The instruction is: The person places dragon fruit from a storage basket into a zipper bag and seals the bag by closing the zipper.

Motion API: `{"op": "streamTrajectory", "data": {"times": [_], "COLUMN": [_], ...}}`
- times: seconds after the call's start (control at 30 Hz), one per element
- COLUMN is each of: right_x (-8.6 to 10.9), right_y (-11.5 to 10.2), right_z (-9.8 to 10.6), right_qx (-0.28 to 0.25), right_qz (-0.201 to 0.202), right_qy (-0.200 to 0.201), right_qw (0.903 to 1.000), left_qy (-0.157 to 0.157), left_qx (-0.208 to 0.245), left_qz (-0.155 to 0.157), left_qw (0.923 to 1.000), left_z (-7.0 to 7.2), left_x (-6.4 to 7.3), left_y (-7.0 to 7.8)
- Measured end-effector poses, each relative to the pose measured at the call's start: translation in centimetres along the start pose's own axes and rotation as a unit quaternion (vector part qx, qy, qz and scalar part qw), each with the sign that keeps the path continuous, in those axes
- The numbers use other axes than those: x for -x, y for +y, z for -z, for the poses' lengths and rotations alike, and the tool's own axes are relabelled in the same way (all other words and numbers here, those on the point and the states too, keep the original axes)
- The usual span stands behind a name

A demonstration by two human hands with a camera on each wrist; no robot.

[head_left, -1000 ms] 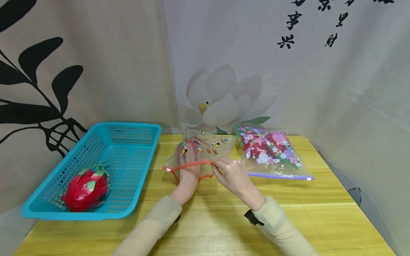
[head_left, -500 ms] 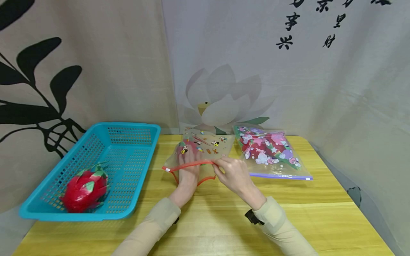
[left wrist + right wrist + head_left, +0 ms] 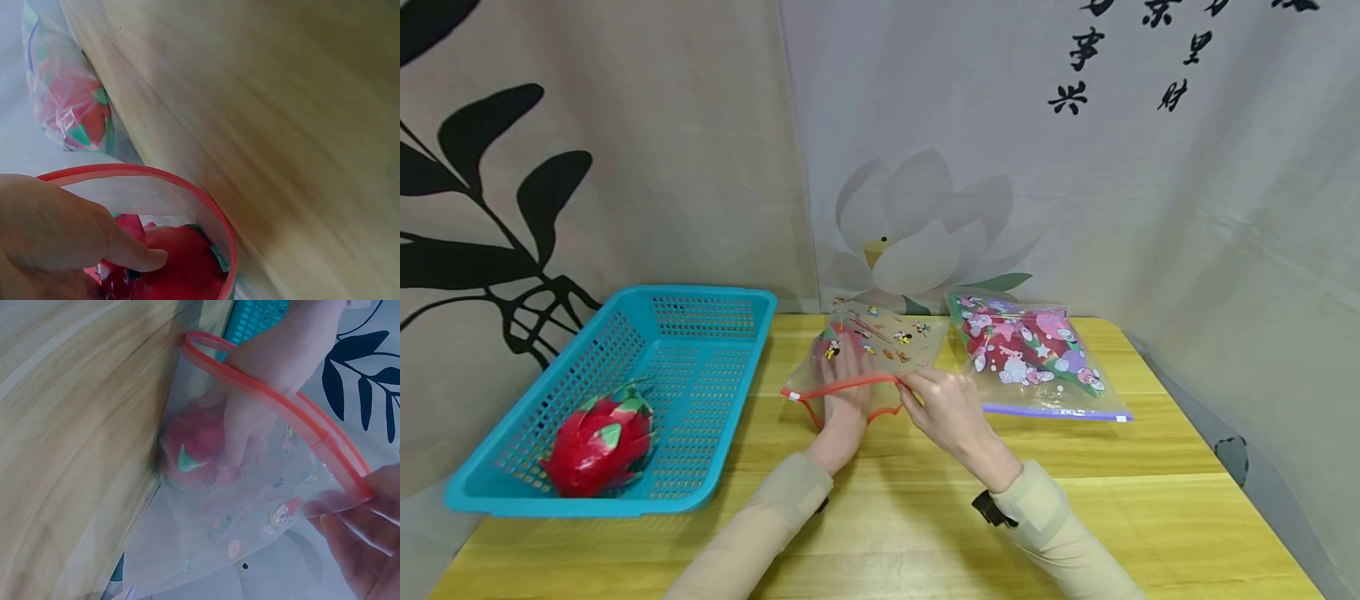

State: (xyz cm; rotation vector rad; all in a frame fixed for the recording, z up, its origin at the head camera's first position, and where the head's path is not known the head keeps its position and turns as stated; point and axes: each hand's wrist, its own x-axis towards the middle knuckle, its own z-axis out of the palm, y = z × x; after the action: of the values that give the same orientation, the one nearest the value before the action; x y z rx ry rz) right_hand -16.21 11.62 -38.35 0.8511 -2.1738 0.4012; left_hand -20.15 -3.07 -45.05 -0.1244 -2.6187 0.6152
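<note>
A clear zip bag (image 3: 917,333) with cartoon prints and a red zip edge lies at the back middle of the table, its mouth spread toward me. My left hand (image 3: 842,408) reaches through that mouth. Inside the bag it holds a red dragon fruit (image 3: 195,440) with green scales; the thumb lies on the fruit's skin in the left wrist view, the fingers over it in the right wrist view. My right hand (image 3: 951,412) pinches the red zip edge at the right side of the mouth, keeping it raised.
A blue basket (image 3: 700,492) stands at the left with one dragon fruit (image 3: 598,446) inside. On the right lies a zip bag with a purple zip (image 3: 1041,354), full of red fruit. Behind the wooden table (image 3: 910,533) hangs a printed curtain (image 3: 700,150).
The left wrist has shifted slightly to the right and the hand sits a touch differently in the bag. The right hand keeps its pinch on the zip edge.
</note>
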Motion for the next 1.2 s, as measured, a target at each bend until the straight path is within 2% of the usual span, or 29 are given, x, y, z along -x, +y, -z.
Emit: {"op": "streamTrajectory", "data": {"times": [0.07,0.23,0.33,0.4,0.53,0.77,0.87,1.0,1.1,1.2], "right_x": [0.0,0.1,0.0,0.0,0.0,-0.1,-0.1,-0.1,-0.1,-0.1], "right_y": [0.0,0.0,0.1,0.1,0.5,1.3,1.2,0.9,0.6,0.4], "right_z": [0.0,-0.2,-0.2,-0.1,-0.1,0.2,0.2,0.1,-0.2,-0.3], "right_qx": [0.003,0.008,0.01,0.009,0.01,0.019,0.018,0.019,0.02,0.018], "right_qz": [0.003,0.012,0.015,0.016,0.01,-0.006,-0.005,0.005,0.01,0.013], "right_qy": [0.004,0.009,0.011,0.013,0.016,0.042,0.043,0.037,0.035,0.036], "right_qw": [1.0,0.9999,0.9998,0.9998,0.9998,0.9989,0.9989,0.9991,0.9991,0.9991], "left_qy": [-0.009,-0.019,-0.01,0.011,0.063,0.099,0.131,0.157,0.136,0.089], "left_qx": [-0.003,0.037,0.064,0.068,0.042,-0.004,-0.02,0.003,0.019,0.027], "left_qz": [-0.002,-0.004,-0.012,-0.017,-0.01,0.014,0.027,0.041,0.025,-0.002], "left_qw": [1.0,0.9991,0.9978,0.9975,0.9971,0.995,0.9908,0.9868,0.9902,0.9957], "left_z": [0.1,0.0,-0.2,-0.4,-0.6,0.4,0.4,-0.2,-0.6,-0.6], "left_x": [-0.2,-0.9,-1.1,-1.1,-0.8,0.9,1.3,1.0,0.8,0.9], "left_y": [0.0,-0.4,-0.7,-0.8,-0.9,-0.5,-0.4,-0.4,-0.5,-0.8]}}
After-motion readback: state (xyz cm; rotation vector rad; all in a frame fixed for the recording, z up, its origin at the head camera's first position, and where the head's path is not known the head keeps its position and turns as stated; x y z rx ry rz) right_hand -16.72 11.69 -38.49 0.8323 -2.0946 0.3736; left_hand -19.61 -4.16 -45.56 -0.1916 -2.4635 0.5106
